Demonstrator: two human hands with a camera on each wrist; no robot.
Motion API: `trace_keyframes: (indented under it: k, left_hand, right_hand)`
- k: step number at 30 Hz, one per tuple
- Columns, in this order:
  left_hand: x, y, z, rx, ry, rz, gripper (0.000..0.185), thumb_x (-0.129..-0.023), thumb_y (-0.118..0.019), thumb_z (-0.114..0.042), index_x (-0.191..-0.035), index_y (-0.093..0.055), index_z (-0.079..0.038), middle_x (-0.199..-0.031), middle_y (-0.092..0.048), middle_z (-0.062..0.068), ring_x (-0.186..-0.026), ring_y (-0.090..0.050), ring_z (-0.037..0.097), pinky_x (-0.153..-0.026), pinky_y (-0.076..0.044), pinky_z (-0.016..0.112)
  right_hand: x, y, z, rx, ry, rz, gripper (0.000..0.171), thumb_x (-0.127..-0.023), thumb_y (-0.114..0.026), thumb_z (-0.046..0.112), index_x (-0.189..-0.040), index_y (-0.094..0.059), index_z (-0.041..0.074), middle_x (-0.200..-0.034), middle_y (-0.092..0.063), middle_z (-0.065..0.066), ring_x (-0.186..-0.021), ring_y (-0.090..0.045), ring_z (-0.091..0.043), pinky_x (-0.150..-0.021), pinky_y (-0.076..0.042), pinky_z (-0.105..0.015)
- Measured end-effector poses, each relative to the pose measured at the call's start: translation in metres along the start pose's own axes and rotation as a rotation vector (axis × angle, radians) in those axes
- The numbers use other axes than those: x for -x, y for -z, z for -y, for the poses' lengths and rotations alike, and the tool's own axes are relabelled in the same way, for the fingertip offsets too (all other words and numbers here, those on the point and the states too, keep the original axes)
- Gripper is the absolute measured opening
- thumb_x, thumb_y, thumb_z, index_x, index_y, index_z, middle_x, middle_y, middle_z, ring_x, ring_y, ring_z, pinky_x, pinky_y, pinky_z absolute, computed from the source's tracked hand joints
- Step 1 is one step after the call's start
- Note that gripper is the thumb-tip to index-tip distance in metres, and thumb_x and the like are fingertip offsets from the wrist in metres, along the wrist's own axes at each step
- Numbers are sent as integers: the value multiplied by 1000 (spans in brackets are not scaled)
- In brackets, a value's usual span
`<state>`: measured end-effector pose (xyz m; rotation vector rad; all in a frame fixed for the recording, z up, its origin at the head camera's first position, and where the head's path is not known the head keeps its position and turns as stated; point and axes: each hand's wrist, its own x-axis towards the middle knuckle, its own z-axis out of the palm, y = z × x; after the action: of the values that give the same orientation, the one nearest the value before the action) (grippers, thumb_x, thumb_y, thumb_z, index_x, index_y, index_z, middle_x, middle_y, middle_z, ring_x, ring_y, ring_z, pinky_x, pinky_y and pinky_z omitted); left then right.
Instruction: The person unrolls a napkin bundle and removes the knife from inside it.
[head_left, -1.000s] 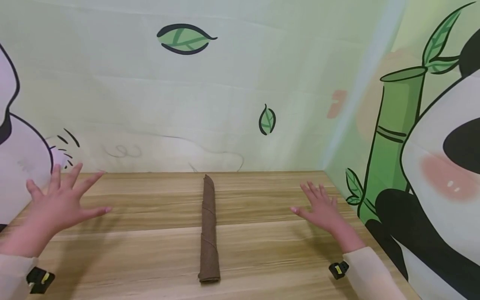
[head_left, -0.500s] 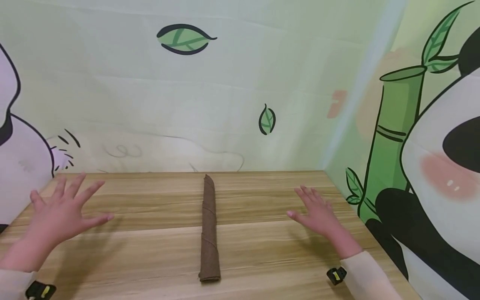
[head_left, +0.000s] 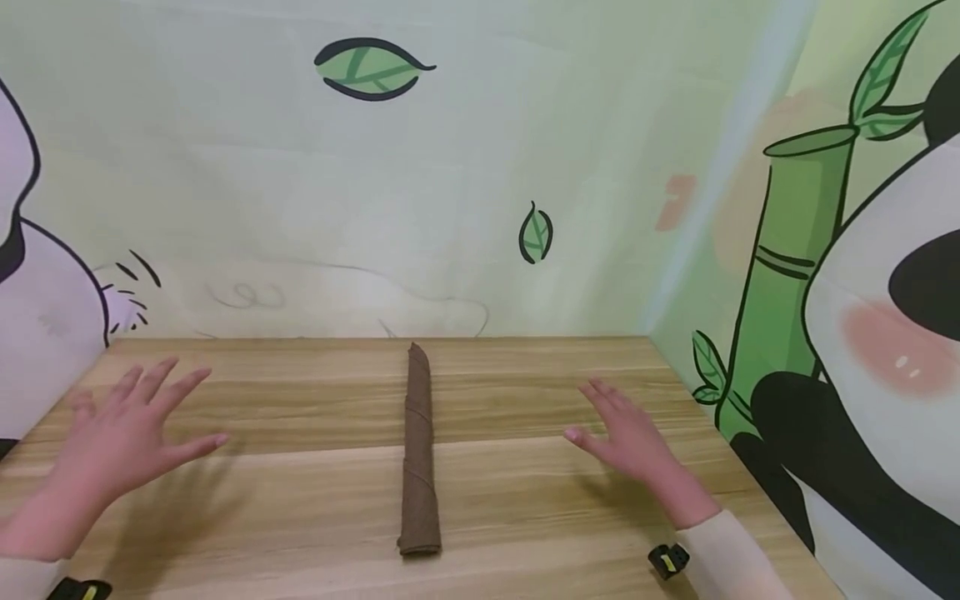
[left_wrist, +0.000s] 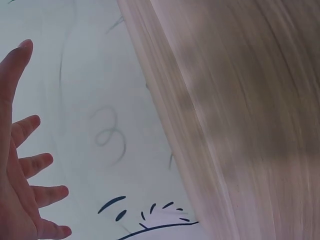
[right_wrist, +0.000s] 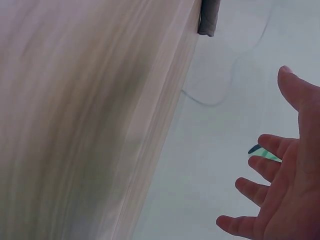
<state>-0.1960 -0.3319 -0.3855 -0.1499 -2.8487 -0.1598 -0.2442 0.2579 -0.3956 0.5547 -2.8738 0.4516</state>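
Left hand point(head_left: 120, 437), right hand point(head_left: 630, 433) — both spread flat, empty, lowered slightly toward the bench point(head_left: 300, 517) since a second ago. Between them, untouched: rolled brown cloth point(head_left: 418, 454), unmoved — rolling apparently finished. Beyond: panda mural wall point(head_left: 450, 183).

No legible text, label, brand, number or sign in any view: the wall point(head_left: 480, 167) carries only cartoon artwork, and the table point(head_left: 300, 500) and cloth roll point(head_left: 418, 450) bear no markings.
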Motion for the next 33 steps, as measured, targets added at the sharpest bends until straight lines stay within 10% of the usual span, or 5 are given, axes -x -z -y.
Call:
trace_keyframes:
  k: [21,33]
  left_hand:
    - [8,-1,-27,84,-200,-189,51,-88,-78,-27,-133,-63,-8,-130,-65,28,-111,-64,54,-86,-50,69]
    - [5,1,-48,160,-272,-159,38,-93,-73,-21,-128,-68,-6,-121,-72,25,-108,-68,49,-90,-53,64]
  right_hand:
    - [4,-6,22,2,80,-40,64,-96,-68,39,-145,-53,1,-152,-52,-24,-140,-50,-47,-113,-42,-64]
    - [-1,-9,34,-24,92,-54,58,-97,-68,37,-141,-57,0,-148,-57,-23,-137,-54,-45,-112,-44,-62]
